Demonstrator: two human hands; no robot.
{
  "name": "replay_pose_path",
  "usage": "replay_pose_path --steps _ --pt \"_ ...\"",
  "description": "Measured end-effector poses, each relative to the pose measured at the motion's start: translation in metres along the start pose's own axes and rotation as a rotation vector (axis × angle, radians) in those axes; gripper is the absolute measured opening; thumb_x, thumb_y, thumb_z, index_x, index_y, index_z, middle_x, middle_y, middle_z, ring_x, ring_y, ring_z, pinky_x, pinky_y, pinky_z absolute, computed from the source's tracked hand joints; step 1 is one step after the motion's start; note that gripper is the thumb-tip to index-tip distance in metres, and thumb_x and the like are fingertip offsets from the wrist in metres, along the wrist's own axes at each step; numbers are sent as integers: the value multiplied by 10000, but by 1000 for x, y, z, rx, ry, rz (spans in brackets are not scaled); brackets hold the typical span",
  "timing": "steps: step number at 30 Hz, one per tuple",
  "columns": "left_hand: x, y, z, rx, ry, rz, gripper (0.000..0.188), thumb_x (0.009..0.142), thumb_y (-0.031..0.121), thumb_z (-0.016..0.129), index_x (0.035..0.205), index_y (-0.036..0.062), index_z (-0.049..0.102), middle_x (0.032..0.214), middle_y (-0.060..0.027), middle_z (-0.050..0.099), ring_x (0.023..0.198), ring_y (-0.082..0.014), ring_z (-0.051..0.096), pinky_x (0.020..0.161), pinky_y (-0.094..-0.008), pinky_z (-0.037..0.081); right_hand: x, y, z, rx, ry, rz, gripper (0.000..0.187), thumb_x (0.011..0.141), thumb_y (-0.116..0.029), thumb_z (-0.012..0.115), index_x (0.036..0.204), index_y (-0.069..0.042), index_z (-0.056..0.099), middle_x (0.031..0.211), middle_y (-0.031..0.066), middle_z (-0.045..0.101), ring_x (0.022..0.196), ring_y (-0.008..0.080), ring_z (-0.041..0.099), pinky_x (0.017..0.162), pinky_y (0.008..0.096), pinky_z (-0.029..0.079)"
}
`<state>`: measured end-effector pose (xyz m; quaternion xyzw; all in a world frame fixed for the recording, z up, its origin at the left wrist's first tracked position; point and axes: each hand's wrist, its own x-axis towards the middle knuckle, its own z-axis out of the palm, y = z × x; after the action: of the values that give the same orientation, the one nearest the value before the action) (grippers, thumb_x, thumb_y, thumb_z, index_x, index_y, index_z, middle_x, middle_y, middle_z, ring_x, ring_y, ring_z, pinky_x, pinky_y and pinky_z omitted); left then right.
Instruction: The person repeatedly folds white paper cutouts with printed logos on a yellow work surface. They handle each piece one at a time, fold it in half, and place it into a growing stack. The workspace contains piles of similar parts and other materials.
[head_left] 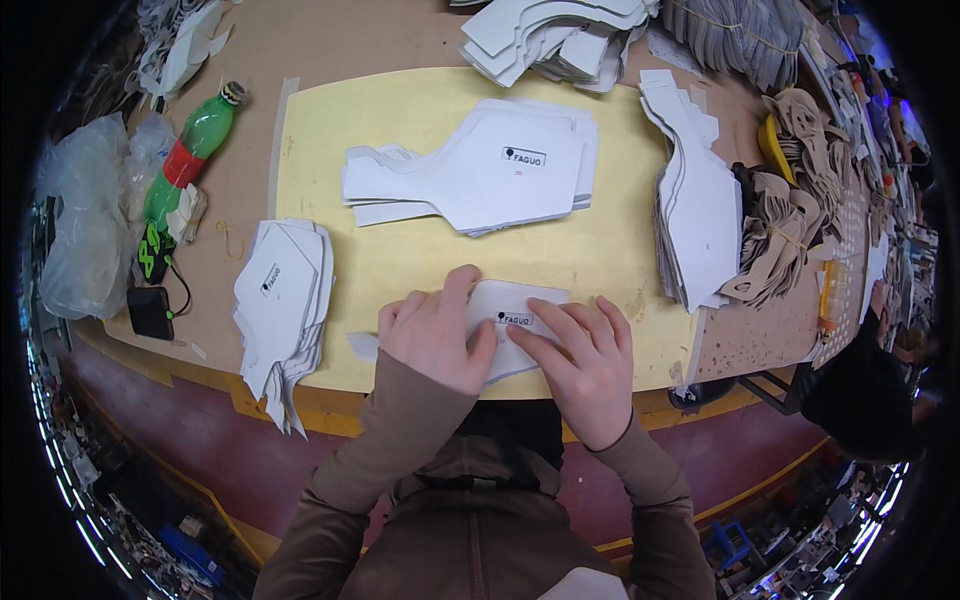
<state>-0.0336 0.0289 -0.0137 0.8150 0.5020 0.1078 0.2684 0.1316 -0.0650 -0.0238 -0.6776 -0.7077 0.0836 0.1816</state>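
Near the front edge of the table, a white cut piece [505, 292] lies under both my hands, with a small black-and-white label [515, 319] on it. My left hand [428, 338] rests on its left side, thumb and forefinger apart, the thumb tip beside the label. From the right, my right hand [585, 355] lays its spread fingers on the piece, two fingertips at the label's right end. Its thumb is hidden. Beyond them is a stack of labelled white pieces [515, 170]. Another labelled stack [285, 290] hangs partly over the front edge at left.
Yellow sheet [400, 255] covers the table's middle. At left are a green bottle [205, 130], plastic bags [85, 220] and a black device [151, 312]. White stacks [695, 200] and bundled beige pieces [775, 235] lie at right. Someone in dark clothing [865, 390] is at far right.
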Motion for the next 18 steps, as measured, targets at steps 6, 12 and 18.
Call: replay_pose_path --steps 6,12,18 --pt "4 -11 5 -140 75 7 245 826 199 776 1009 83 661 793 -82 628 758 -283 570 741 -409 441 1 -1 -1 4 -10 4 364 777 -90 701 1113 -219 759 1289 -26 654 1113 214 595 1097 491 396" --pt "3 -13 6 -188 60 -39 165 833 182 777 883 64 672 760 -68 612 720 -271 545 712 -400 432 0 -1 0 1 -3 8 366 774 -89 703 1112 -220 757 1306 -36 653 1109 208 597 1104 492 388" --pt "5 -11 5 -178 89 -20 159 838 174 767 872 64 658 746 -61 603 698 -263 535 696 -400 420 0 -1 0 -9 -12 14 367 778 -88 703 1115 -223 757 1305 -46 657 1104 205 600 1107 495 385"
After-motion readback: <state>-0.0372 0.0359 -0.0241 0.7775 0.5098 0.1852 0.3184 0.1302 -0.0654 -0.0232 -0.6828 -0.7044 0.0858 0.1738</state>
